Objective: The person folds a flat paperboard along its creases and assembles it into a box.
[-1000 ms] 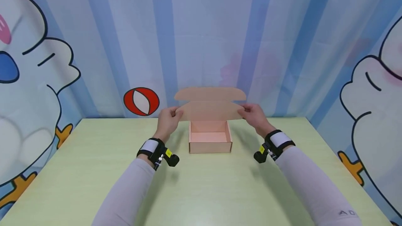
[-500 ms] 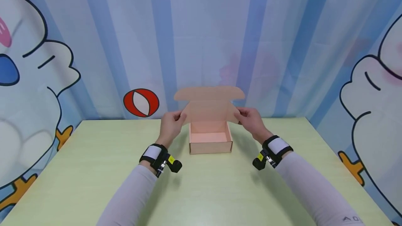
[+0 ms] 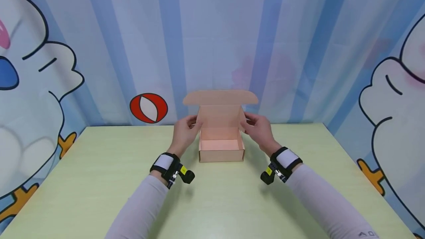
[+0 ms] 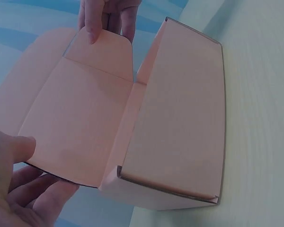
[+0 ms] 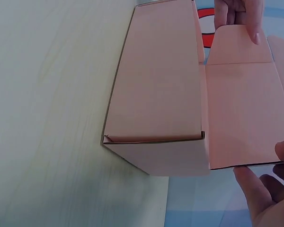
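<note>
A small tan cardboard mailer box (image 3: pixel 221 156) sits on the table, its inside pinkish. The lid (image 3: pixel 220 115) stands raised at the back, with a round-ended tuck flap (image 3: pixel 220 97) along its top. My left hand (image 3: pixel 186 132) pinches the lid's left side flap (image 5: pixel 239 47), thumb on the inner face and fingers behind. On the other side, my right hand (image 3: pixel 260 130) pinches the right side flap (image 4: pixel 109 54) the same way. Both side flaps are bent forward from the lid. In the head view the hands partly cover them.
The pale yellow-green table (image 3: pixel 216 202) spreads in front of the box and to both sides. Close behind its back edge hangs a blue striped curtain (image 3: pixel 212 36) with cartoon figures and a printed red-and-white ball (image 3: pixel 148 108).
Both hands have come closer together and slightly lower, bending the lid's side flaps forward from nearly flat. The box itself has stayed in place, with its lid still raised.
</note>
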A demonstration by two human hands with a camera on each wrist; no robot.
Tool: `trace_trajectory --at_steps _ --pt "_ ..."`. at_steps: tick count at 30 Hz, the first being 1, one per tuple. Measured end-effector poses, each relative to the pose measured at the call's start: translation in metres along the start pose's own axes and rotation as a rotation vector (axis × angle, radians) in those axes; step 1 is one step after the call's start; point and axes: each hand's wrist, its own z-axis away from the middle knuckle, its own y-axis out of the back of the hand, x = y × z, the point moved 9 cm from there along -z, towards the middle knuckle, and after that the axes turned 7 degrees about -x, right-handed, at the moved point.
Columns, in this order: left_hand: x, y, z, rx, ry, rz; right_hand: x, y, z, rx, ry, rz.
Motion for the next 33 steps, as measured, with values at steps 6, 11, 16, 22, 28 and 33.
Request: trace_trajectory --at_steps 6,11,16,22,28,33 --pt "-0.001 -0.006 0.000 -0.038 0.037 0.041 -0.003 -0.005 0.001 -0.002 0.021 -0.007" --pt "-0.003 -0.010 0.002 -0.062 0.074 0.063 -0.006 -0.011 0.003 -0.019 0.049 -0.007" --pt "-0.008 -0.011 0.004 -0.063 0.132 0.127 -0.005 -0.014 0.003 -0.052 0.039 -0.067" --pt "-0.011 -0.012 0.004 -0.068 0.165 0.269 -0.002 -0.015 0.002 -0.094 0.014 -0.191" --pt "-0.010 -0.012 0.005 -0.087 0.151 0.310 -0.002 -0.015 0.001 -0.113 0.018 -0.218" --pt "-0.012 -0.015 0.005 -0.120 0.146 0.334 0.000 -0.015 0.001 -0.113 0.010 -0.219"
